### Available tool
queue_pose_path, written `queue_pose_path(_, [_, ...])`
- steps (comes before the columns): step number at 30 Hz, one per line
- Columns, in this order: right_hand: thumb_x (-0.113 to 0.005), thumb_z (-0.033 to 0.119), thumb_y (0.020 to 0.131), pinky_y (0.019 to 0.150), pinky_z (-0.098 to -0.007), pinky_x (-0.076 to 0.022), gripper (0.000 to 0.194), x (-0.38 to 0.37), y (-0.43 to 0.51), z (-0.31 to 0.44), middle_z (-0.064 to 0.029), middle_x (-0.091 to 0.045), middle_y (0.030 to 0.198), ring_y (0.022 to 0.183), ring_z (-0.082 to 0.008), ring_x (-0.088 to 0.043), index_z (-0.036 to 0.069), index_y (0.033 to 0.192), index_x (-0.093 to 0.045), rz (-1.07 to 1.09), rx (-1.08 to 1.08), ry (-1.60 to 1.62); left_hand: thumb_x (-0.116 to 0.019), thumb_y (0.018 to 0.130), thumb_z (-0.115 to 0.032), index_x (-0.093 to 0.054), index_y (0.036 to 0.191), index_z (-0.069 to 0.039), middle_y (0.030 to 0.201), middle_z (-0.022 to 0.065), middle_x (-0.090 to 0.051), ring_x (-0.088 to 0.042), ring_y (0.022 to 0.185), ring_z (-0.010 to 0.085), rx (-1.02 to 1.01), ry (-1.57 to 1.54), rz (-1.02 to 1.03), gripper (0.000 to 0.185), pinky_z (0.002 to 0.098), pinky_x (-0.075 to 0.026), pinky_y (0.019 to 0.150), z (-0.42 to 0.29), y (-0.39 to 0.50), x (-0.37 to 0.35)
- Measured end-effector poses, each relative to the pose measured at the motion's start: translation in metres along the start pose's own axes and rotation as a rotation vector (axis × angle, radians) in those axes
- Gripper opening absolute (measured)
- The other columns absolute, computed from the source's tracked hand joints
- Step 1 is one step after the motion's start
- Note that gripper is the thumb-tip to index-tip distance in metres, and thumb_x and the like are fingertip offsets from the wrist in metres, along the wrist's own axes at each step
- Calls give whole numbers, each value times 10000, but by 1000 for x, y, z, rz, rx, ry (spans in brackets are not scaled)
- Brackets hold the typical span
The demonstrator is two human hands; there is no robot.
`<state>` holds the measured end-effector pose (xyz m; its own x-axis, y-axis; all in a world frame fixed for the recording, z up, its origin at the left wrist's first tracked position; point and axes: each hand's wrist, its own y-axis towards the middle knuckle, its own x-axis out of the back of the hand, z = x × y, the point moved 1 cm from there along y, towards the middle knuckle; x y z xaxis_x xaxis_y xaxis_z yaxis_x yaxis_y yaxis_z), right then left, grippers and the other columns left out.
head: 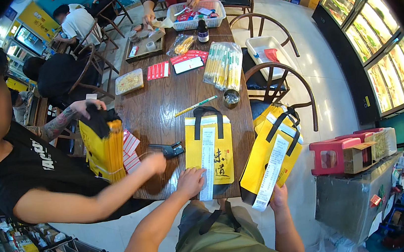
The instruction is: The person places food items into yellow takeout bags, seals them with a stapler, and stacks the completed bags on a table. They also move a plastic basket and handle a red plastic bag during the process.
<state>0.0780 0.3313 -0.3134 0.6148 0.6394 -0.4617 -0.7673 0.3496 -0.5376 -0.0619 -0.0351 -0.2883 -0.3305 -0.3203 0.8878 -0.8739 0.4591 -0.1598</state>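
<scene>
On the table in front of me lies a yellow tote bag with black handles and a black base. A long white printed paper slip runs down its front. My left hand rests on the bag's lower left part, its fingers on the slip. In my right hand is the bottom edge of another yellow bag, tilted off the table's right side, with a similar slip along it. More yellow bags show behind it. A black stapler lies left of the flat bag, near a co-worker's blurred hand.
The co-worker's other hand holds a stack of yellow bags at the left. Farther up the wooden table are a pencil-like stick, metal cup, wrapped chopsticks, phone and food box. Another person handles a white basket.
</scene>
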Motion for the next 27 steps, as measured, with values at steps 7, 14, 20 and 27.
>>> queue_pose_path(7, [-644,59,1047,923,-398,-626,346,-4,5,1,-127,-717,1272,1096,-260,-739,-7,1380,-576,57,13,-10,-631,952,-213,-716,1267,-181,1115,137,-763,-712,1042,346,84,-65,3,328,505,-541,888,-8,-15,2])
queue_pose_path(14, [-609,61,1061,952,-408,-617,345,2,9,0,-141,-711,1298,1112,-266,-738,-25,1392,-563,80,-39,-49,-569,998,-233,-723,1296,-217,1092,175,-769,-738,975,380,271,-220,57,336,505,-591,846,-17,-10,4])
queue_pose_path(20, [-603,49,1064,942,-396,-620,334,4,8,-2,-132,-708,1303,1123,-259,-733,-18,1389,-565,7,-42,-71,-585,990,-193,-735,1296,-233,1091,173,-771,-741,960,365,362,-398,172,343,451,-589,822,1,-17,3])
queue_pose_path(27, [-583,55,1074,952,-402,-621,345,3,10,-4,-136,-703,1313,1134,-261,-731,-8,1411,-544,-6,-51,-44,-749,866,-127,-619,1424,-248,858,119,-684,-692,813,308,345,-477,372,585,422,-564,769,10,-19,9])
